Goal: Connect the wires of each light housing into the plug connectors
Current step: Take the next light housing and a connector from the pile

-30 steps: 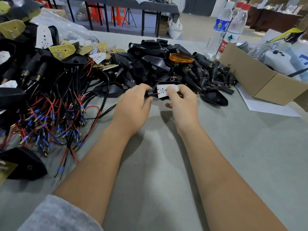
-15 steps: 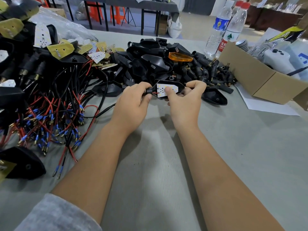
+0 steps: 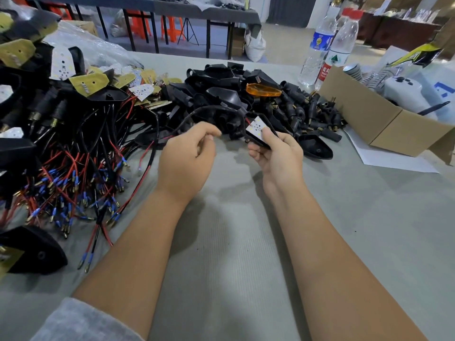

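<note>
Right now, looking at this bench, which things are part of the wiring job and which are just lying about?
Part of the job: the light housing held in the right hand; its black cable pinched by the left hand; the pile of wired housings; the heap of black plugs.

Lying about: water bottles; cardboard box; sheet of paper.

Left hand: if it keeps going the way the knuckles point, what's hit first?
Probably the black wire that the left hand pinches, then the black housing pile behind it; depth is unclear.
</note>
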A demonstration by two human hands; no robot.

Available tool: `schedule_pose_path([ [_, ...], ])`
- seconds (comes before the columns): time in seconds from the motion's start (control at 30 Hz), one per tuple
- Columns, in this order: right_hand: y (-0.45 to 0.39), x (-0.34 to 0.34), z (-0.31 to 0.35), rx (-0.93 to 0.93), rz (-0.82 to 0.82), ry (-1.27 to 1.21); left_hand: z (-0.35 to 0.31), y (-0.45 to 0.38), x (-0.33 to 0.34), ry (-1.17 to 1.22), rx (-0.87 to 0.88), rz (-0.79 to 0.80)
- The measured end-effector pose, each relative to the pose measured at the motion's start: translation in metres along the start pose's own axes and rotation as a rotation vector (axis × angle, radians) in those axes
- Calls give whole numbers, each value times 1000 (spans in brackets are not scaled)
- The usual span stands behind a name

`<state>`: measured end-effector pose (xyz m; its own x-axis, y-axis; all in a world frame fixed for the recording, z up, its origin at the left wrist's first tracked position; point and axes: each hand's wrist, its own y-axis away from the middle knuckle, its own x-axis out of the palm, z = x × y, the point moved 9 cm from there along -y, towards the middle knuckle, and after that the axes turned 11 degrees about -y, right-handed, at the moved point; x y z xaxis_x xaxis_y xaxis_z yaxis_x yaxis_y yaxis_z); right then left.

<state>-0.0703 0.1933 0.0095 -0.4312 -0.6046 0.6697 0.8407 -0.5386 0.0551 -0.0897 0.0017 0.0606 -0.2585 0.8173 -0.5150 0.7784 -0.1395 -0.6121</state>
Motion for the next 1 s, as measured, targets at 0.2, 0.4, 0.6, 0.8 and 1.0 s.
schedule_pose_path([
  [0.2,3,13,-5,55,105,153,51,-1,22,506,-581,57],
  [0.4,18,34,-19,90,338,656,61,3,30,857,-722,1],
  [0.6,38,54,-34,42,640,1054,61,3,36,925,-744,72],
  [0.8,49,55,-39,178,767,1087,49,1,39,1028,-695,54],
  [1.0,49,57,-40,193,830,1132,36,1,47,1004,-614,148],
])
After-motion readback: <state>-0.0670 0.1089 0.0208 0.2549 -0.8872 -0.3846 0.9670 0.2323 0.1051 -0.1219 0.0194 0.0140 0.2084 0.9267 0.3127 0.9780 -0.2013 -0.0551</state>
